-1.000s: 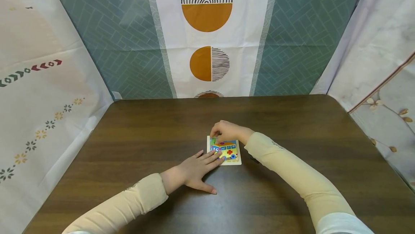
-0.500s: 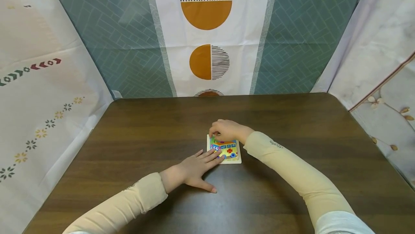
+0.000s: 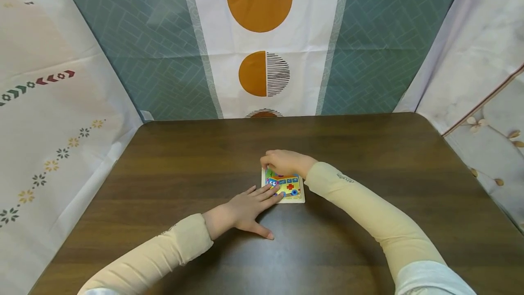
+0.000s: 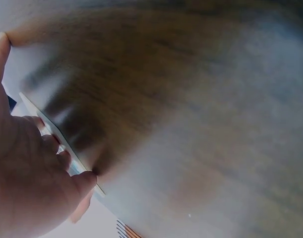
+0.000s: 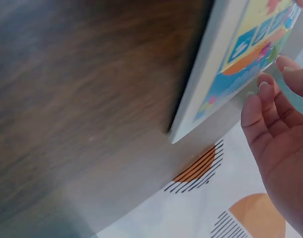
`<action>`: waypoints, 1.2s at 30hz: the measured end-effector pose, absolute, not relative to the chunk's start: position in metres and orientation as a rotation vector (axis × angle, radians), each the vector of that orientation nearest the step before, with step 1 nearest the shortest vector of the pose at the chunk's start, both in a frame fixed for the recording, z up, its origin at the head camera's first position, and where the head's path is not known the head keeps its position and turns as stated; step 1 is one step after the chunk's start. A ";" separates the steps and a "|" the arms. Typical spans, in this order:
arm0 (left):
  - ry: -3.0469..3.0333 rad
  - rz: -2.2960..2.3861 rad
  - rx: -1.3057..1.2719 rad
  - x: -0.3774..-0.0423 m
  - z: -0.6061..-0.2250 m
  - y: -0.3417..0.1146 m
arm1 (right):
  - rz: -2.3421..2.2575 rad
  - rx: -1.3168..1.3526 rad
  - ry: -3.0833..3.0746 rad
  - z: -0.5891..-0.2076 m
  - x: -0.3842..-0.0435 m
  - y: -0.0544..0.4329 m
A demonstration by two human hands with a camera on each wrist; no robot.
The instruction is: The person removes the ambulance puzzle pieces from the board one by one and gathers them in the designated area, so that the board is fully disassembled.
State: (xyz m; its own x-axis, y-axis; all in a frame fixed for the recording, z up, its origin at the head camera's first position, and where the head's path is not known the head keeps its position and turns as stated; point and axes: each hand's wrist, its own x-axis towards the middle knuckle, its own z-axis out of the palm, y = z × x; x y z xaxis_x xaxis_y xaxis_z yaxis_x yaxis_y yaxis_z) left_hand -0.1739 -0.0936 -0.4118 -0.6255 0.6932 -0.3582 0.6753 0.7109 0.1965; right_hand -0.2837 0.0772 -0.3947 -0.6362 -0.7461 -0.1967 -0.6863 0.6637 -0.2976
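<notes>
A small square jigsaw puzzle board (image 3: pixel 298 195) with a pale border and a yellow ambulance picture lies near the middle of the table. My left hand (image 3: pixel 251 209) rests with straight, spread fingers over the board's near-left part, the thumb out on the tabletop. In the left wrist view its fingertips lie along the edge of the board (image 4: pixel 62 139). Bent over the far-left corner is my right hand (image 3: pixel 283 162). In the right wrist view its loosely curled fingers (image 5: pixel 253 111) are right at the board's far edge, the thumb slightly apart from them; nothing shows between.
The dark wooden table (image 3: pixel 184 158) extends around the board. Beyond its far edge hangs a green and white patterned cloth (image 3: pixel 163 77), with pale patterned cloths at the left (image 3: pixel 61 117) and right (image 3: pixel 471 58).
My right hand has shifted slightly left toward the board's far-left corner, its fingers lower over the far edge. My left hand stays on the board. The head view has tilted down slightly.
</notes>
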 end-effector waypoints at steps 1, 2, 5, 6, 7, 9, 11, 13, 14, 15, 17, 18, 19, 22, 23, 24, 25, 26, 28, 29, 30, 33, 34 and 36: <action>2.509 0.058 1.056 -0.174 -0.412 -0.093 | -0.288 -1.138 2.573 -0.394 -0.284 0.077; 2.508 0.056 1.056 -0.174 -0.411 -0.093 | -0.293 -1.138 2.568 -0.393 -0.284 0.077; 2.506 0.057 1.056 -0.174 -0.411 -0.092 | -0.330 -1.145 2.554 -0.391 -0.286 0.076; 2.504 0.059 1.053 -0.174 -0.411 -0.092 | -0.353 -1.153 2.550 -0.391 -0.286 0.076; 2.504 0.064 1.050 -0.174 -0.410 -0.092 | -0.375 -1.158 2.546 -0.391 -0.287 0.076; 2.503 0.064 1.047 -0.174 -0.410 -0.093 | -0.422 -1.163 2.534 -0.390 -0.288 0.077; 2.504 0.067 1.046 -0.174 -0.410 -0.093 | -0.470 -1.160 2.516 -0.389 -0.289 0.077; 2.507 0.070 1.048 -0.174 -0.411 -0.093 | -0.506 -1.134 2.498 -0.389 -0.289 0.078; 2.509 0.071 1.050 -0.174 -0.411 -0.093 | -0.516 -1.119 2.491 -0.389 -0.290 0.078; 2.511 0.073 1.052 -0.174 -0.412 -0.093 | -0.525 -1.100 2.487 -0.389 -0.290 0.079; 2.513 0.077 1.055 -0.174 -0.412 -0.093 | -0.534 -1.073 2.485 -0.389 -0.290 0.079; 2.512 0.082 1.055 -0.174 -0.413 -0.093 | -0.542 -1.060 2.483 -0.389 -0.290 0.080; 2.511 0.085 1.056 -0.174 -0.413 -0.093 | -0.549 -1.048 2.483 -0.389 -0.290 0.080; 2.511 0.092 1.056 -0.174 -0.413 -0.093 | -0.574 -1.007 2.485 -0.389 -0.290 0.080; 2.511 0.093 1.056 -0.174 -0.413 -0.093 | -0.583 -0.988 2.487 -0.390 -0.290 0.080; 2.511 0.095 1.056 -0.174 -0.413 -0.093 | -0.593 -0.968 2.488 -0.390 -0.290 0.080; 2.511 0.096 1.056 -0.174 -0.413 -0.093 | -0.600 -0.948 2.490 -0.391 -0.290 0.079; 2.511 0.097 1.055 -0.174 -0.413 -0.094 | -0.609 -0.930 2.492 -0.392 -0.290 0.079; 2.510 0.099 1.055 -0.174 -0.413 -0.094 | -0.632 -0.895 2.490 -0.393 -0.291 0.079; 2.510 0.102 1.054 -0.174 -0.413 -0.094 | -0.643 -0.879 2.490 -0.394 -0.291 0.079; 2.509 0.103 1.055 -0.174 -0.413 -0.094 | -0.653 -0.869 2.492 -0.395 -0.291 0.079; 2.511 0.105 1.058 -0.174 -0.414 -0.094 | -0.680 -0.847 2.494 -0.396 -0.291 0.081; 2.511 0.107 1.059 -0.174 -0.414 -0.094 | -0.685 -0.841 2.495 -0.396 -0.292 0.081; 2.513 0.104 1.059 -0.174 -0.413 -0.094 | -0.696 -0.832 2.493 -0.396 -0.292 0.081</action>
State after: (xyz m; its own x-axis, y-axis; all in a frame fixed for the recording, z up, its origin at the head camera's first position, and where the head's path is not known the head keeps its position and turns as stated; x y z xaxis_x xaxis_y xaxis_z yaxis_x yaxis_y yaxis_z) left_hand -0.1736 -0.0939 -0.4135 -0.6278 0.6999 -0.3407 0.6694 0.7088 0.2226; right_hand -0.2921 0.0812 -0.3960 -0.7333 -0.6413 -0.2261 -0.4313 0.6957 -0.5745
